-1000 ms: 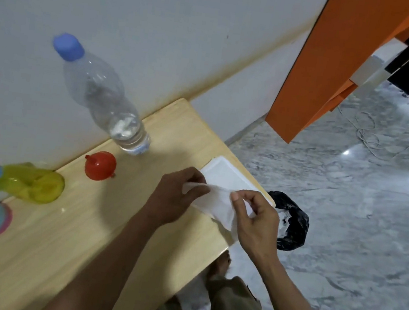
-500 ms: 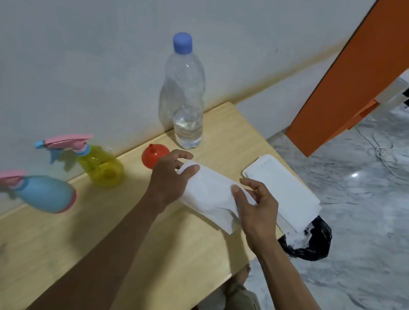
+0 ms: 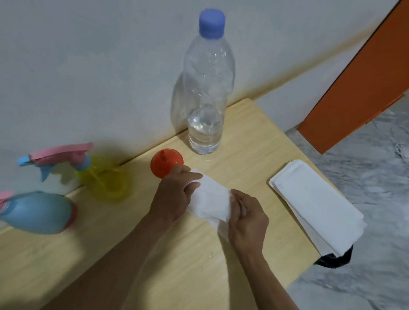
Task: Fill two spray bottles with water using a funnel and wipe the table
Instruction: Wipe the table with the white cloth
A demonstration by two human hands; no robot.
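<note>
A white tissue [image 3: 211, 201] is held between both hands just above the middle of the wooden table [image 3: 182, 276]. My left hand [image 3: 173, 197] pinches its left edge and my right hand [image 3: 248, 219] pinches its right edge. An orange funnel [image 3: 163, 162] lies upside down right behind my left hand. A yellow spray bottle [image 3: 102, 179] and a blue spray bottle [image 3: 34, 212], both with pink triggers, stand at the left by the wall. A clear water bottle [image 3: 207, 98] with a blue cap stands at the back, holding a little water.
A stack of white tissues [image 3: 316, 207] lies at the table's right edge, overhanging it slightly. A black bag [image 3: 335, 259] sits on the marble floor below that edge. An orange panel [image 3: 359, 79] stands at the far right, and the white wall borders the table's back.
The view swung left, so both spray bottles now show. My hands carried the tissue away from the stack toward the table's middle, and drew closer together on it.
</note>
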